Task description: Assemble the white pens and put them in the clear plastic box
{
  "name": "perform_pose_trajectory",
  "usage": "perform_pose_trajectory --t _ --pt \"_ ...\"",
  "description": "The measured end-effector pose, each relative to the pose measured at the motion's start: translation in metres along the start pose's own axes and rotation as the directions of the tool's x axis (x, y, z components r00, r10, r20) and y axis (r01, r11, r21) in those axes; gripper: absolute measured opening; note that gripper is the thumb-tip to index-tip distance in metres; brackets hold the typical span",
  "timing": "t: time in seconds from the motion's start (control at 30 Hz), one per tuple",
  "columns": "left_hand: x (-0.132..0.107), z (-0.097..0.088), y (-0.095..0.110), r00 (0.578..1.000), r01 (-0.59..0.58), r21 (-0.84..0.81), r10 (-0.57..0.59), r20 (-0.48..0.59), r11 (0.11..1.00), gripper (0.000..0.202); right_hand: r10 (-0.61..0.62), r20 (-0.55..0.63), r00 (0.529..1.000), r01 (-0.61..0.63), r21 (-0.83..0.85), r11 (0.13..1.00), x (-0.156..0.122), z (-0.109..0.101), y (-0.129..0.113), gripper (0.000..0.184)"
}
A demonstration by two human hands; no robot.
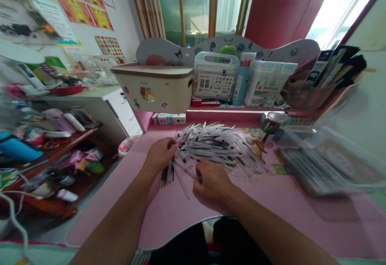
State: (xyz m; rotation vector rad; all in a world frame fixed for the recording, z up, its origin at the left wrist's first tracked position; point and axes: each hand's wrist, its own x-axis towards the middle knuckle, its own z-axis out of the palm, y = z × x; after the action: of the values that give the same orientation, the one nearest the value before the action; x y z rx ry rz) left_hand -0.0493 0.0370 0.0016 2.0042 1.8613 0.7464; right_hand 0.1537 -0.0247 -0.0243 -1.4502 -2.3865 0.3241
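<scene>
A big heap of white and black pens [220, 144] lies on the pink desk [169, 212]. My left hand [159, 154] is closed round a bunch of pens [167, 174] that point down toward me, at the heap's left edge. My right hand [212, 182] rests at the heap's near edge, fingers curled over a pen or two; a single white pen [182, 182] lies slanted between the two hands.
A clear plastic box with pens [319, 164] sits at the right. A small pen cup [268, 126] stands behind the heap. A cream storage bin [157, 88], marker cases [214, 76] and a small carton [169, 118] line the back shelf. Cluttered shelves stand left.
</scene>
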Motion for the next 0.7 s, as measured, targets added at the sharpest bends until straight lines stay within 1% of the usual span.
perform_pose_trajectory --t 0.13,0.2,0.27,0.33,0.4,0.43,0.5,0.57,0.63,0.67,0.7 --pt "0.001 0.001 -0.002 1.000 0.001 -0.054 -0.002 -0.017 0.999 0.026 0.086 -0.025 0.996 -0.083 0.120 0.989 0.007 -0.004 0.006 0.005" --pt "0.001 0.003 -0.004 1.000 -0.002 -0.155 -0.002 -0.023 0.988 0.027 0.141 -0.024 0.990 -0.131 0.233 0.964 0.011 -0.004 0.009 0.006" --pt "0.002 0.006 -0.005 0.999 0.034 -0.320 -0.037 -0.005 0.947 0.028 0.202 -0.008 0.979 -0.182 0.396 0.900 0.014 -0.002 0.012 0.007" --pt "0.000 0.008 -0.003 0.993 0.120 -0.506 -0.096 0.074 0.854 0.029 0.246 0.012 0.969 -0.209 0.567 0.797 0.015 0.002 0.015 0.007" --pt "-0.003 0.009 0.002 0.973 0.224 -0.668 -0.118 0.200 0.710 0.030 0.277 0.022 0.961 -0.214 0.693 0.688 0.016 0.005 0.016 0.007" --pt "-0.005 0.010 0.005 0.960 0.267 -0.729 -0.106 0.260 0.630 0.032 0.285 0.020 0.958 -0.208 0.733 0.648 0.016 0.007 0.016 0.007" --pt "-0.009 0.010 0.012 0.936 0.328 -0.809 -0.055 0.347 0.489 0.038 0.277 0.007 0.961 -0.180 0.776 0.604 0.015 0.009 0.016 0.007" --pt "-0.013 0.010 0.017 0.918 0.361 -0.839 0.002 0.396 0.407 0.039 0.226 0.016 0.974 -0.149 0.795 0.587 0.015 0.010 0.014 0.008" --pt "-0.014 0.009 0.019 0.908 0.374 -0.853 0.041 0.416 0.364 0.034 0.136 0.033 0.990 -0.109 0.791 0.602 0.013 0.009 0.011 0.007" --pt "-0.013 0.007 0.019 0.912 0.372 -0.863 0.041 0.409 0.343 0.032 0.089 0.017 0.996 -0.071 0.767 0.638 0.012 0.009 0.011 0.006" --pt "-0.012 0.006 0.018 0.921 0.362 -0.876 0.022 0.388 0.319 0.031 0.040 -0.025 0.999 -0.010 0.717 0.696 0.011 0.008 0.010 0.007"
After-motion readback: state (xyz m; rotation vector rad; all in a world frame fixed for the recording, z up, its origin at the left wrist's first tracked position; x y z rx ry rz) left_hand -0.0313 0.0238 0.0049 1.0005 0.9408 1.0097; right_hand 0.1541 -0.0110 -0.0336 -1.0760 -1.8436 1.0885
